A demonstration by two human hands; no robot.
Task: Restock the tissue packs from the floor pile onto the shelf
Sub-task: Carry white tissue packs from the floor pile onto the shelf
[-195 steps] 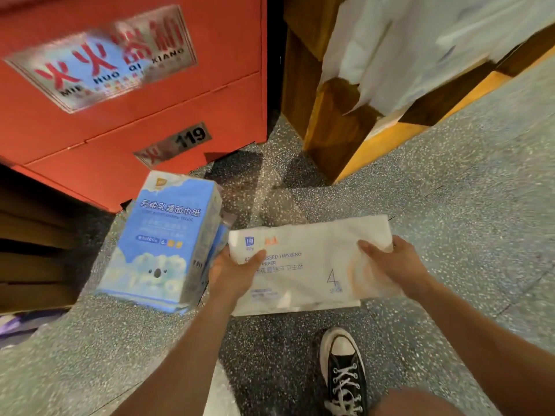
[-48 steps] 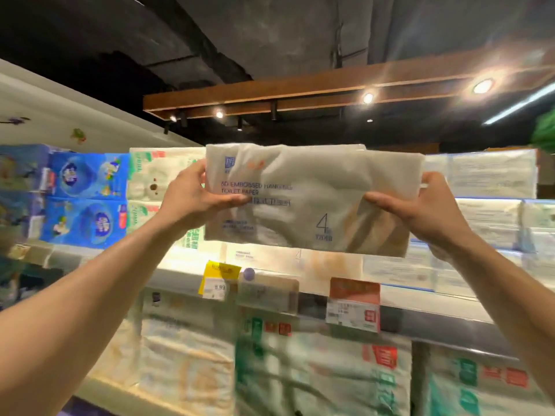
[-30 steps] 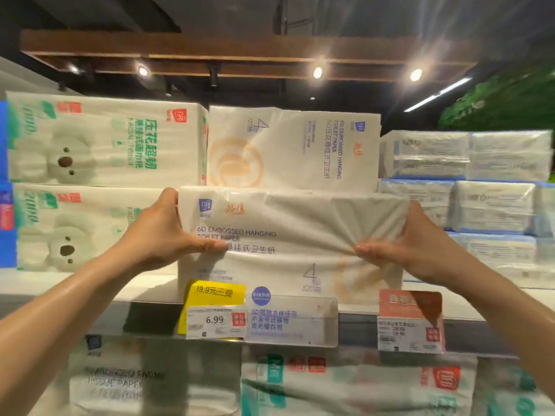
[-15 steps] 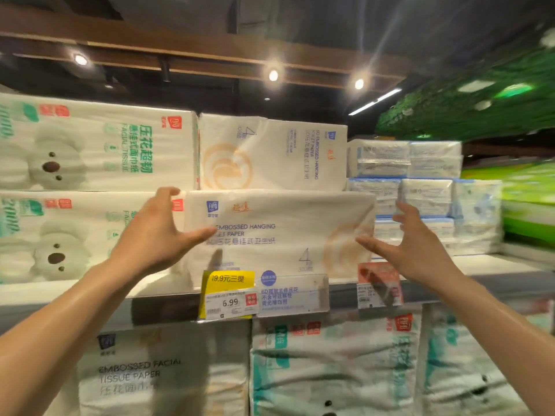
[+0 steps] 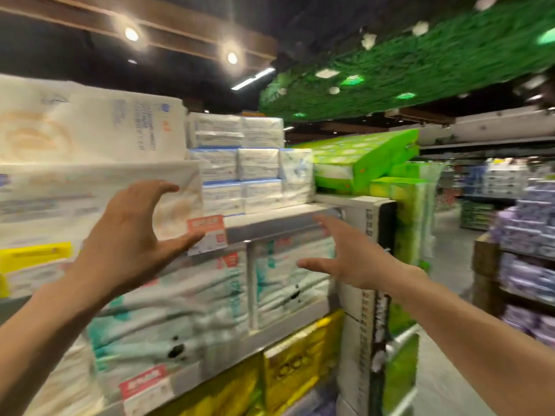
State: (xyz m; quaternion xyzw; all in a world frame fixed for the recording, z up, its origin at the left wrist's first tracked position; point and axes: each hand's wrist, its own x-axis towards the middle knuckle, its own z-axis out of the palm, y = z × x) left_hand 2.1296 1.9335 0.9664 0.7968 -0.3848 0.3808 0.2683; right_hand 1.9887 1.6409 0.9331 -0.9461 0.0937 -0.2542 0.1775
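Cream tissue pack (image 5: pixel 90 199) is up on the shelf (image 5: pixel 279 223) now, so that one's done. Nearest the camera, both hands have let go. My left hand (image 5: pixel 129 232) is spread with the fingers loosely bent, in front of the pack's right end and holding nothing. The right hand (image 5: pixel 351 259) is flat and empty out by the shelf edge. Half a second back they were only just coming off the wrapper, and the view has swung right since. My read is we're turning away for the next one from the floor pile, which isn't in shot.

The pack sits at the shelf front, behind the orange price tag (image 5: pixel 207 232), with one matching pack (image 5: pixel 90 127) lying on top, so two of that kind stacked. Just beside them is a block of small blue-edged packs (image 5: pixel 237 165). I count two on the top row and what looks like three in each row below, but it's blurry. Further up there are two spotlights (image 5: pixel 131 34).
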